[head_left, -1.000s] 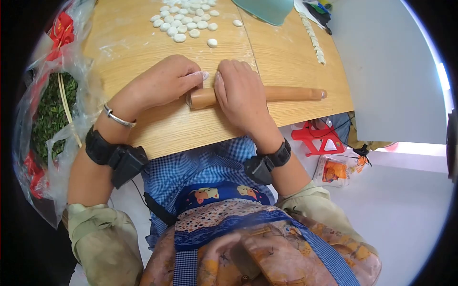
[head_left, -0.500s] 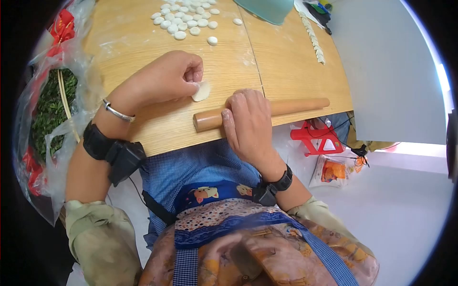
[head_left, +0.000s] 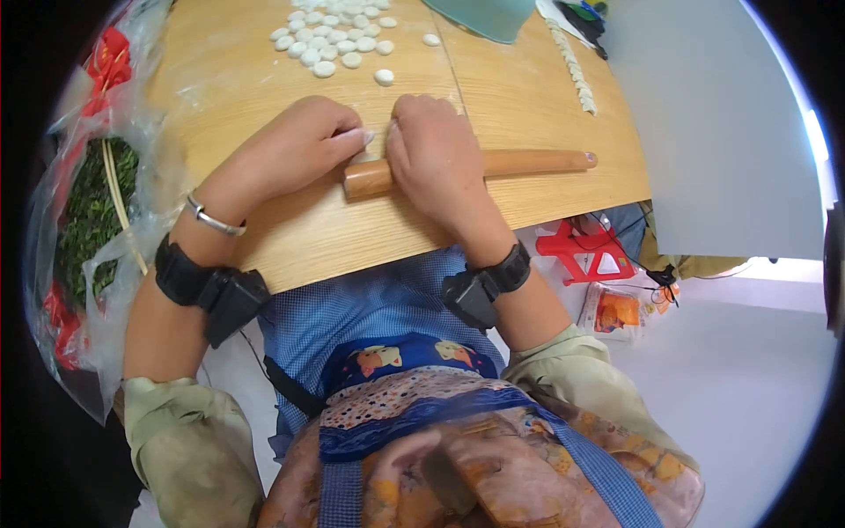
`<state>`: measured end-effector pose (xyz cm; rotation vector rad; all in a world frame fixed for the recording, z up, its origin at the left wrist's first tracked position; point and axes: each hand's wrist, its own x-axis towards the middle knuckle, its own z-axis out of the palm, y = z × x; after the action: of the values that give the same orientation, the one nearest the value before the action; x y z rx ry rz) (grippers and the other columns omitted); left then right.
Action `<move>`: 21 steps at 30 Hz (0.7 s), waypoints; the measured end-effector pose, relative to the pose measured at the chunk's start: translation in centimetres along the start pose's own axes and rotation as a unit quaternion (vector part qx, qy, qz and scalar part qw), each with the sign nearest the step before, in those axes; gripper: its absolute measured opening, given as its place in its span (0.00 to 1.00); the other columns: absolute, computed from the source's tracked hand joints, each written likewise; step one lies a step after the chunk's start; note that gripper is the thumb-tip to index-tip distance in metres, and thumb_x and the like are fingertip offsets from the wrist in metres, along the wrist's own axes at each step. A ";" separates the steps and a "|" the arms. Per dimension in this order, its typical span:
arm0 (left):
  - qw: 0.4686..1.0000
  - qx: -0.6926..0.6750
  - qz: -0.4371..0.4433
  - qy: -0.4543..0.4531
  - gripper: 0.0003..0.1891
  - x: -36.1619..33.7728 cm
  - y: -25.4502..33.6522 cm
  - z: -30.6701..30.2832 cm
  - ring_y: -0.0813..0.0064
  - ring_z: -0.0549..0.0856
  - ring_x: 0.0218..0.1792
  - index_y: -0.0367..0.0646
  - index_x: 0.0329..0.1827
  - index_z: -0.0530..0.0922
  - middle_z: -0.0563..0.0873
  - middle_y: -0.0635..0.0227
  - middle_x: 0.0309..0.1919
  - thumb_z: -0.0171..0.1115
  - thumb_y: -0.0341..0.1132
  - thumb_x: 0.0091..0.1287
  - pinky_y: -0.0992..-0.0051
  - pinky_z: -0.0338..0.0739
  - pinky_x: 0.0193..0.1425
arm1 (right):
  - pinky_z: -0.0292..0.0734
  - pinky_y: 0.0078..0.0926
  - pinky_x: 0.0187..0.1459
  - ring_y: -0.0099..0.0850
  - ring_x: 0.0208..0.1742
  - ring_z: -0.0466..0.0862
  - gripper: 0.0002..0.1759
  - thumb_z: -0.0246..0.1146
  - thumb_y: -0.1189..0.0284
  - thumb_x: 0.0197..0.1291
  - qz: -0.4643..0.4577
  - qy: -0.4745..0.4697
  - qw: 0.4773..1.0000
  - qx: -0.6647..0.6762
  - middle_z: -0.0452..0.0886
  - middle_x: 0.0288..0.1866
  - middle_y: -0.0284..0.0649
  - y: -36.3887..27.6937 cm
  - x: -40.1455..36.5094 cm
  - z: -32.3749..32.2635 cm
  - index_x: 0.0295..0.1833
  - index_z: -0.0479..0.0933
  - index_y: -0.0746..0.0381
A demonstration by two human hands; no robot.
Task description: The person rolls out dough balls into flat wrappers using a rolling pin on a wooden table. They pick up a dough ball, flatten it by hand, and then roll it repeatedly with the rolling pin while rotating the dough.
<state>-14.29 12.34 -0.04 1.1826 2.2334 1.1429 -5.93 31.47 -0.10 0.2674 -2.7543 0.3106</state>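
Note:
My left hand is closed, its thumb and fingers pinching the edge of a flat dough wrapper. Only a small white bit of that wrapper shows; the rest is hidden by my hands and the pin. My right hand lies over a wooden rolling pin with its fingers curled down past the far side. The pin's left end is close beside my left hand, and its right part slants across the wooden table. Further back sit many small round dough pieces, dusted with flour.
A pale green bowl stands at the back. Right of it runs a row of overlapped dough pieces. A plastic bag of leafy greens lies on the left. Below the table's edge are a red stool and a packet.
My right hand has pushed forward and left with the rolling pin, up to my left hand. The wrapper, plainly visible before, is now mostly covered.

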 end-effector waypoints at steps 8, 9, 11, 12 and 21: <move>0.998 -0.036 0.001 0.042 0.06 -0.4 1.6 1.2 0.71 0.83 0.28 0.32 0.34 0.82 0.84 0.57 0.26 0.67 0.27 0.61 0.71 0.77 0.35 | 0.65 0.46 0.48 0.43 0.46 0.75 0.15 0.68 0.63 0.59 -0.017 0.035 0.999 0.008 0.75 0.41 0.43 -2.4 -6.8 -2.1 0.43 0.74 0.60; 0.998 -0.037 0.003 0.041 0.06 -0.4 1.4 1.1 0.71 0.83 0.28 0.32 0.34 0.82 0.84 0.57 0.26 0.67 0.27 0.61 0.71 0.77 0.35 | 0.65 0.45 0.49 0.43 0.46 0.75 0.15 0.69 0.63 0.59 -0.026 0.039 0.999 0.013 0.75 0.41 0.43 -2.5 -7.4 -2.4 0.44 0.74 0.61; 0.993 -0.109 -0.037 0.009 0.06 -0.6 0.9 1.0 0.74 0.83 0.30 0.32 0.37 0.82 0.84 0.58 0.28 0.68 0.27 0.61 0.71 0.77 0.34 | 0.65 0.44 0.51 0.44 0.47 0.74 0.17 0.69 0.62 0.59 -0.032 0.035 0.999 0.014 0.75 0.43 0.44 -2.5 -8.0 -2.6 0.45 0.75 0.62; 0.993 -0.109 -0.039 0.008 0.06 -0.6 0.9 1.0 0.74 0.83 0.30 0.32 0.37 0.82 0.84 0.58 0.28 0.68 0.27 0.61 0.71 0.77 0.34 | 0.65 0.44 0.51 0.44 0.47 0.74 0.17 0.69 0.62 0.59 -0.031 0.034 0.999 0.016 0.75 0.43 0.44 -2.5 -7.9 -2.5 0.45 0.75 0.62; 0.989 -0.128 -0.077 0.003 0.22 -0.7 1.2 0.4 0.83 0.75 0.21 0.33 0.34 0.82 0.77 0.73 0.21 0.56 0.43 0.80 0.77 0.72 0.28 | 0.68 0.46 0.43 0.45 0.42 0.76 0.09 0.64 0.68 0.64 -0.023 0.035 0.999 -0.008 0.76 0.38 0.44 -1.5 -3.8 -1.1 0.41 0.74 0.61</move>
<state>-13.02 12.39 0.58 0.8888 2.0664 1.3217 -1.77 30.84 -0.15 0.3093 -2.6763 0.2797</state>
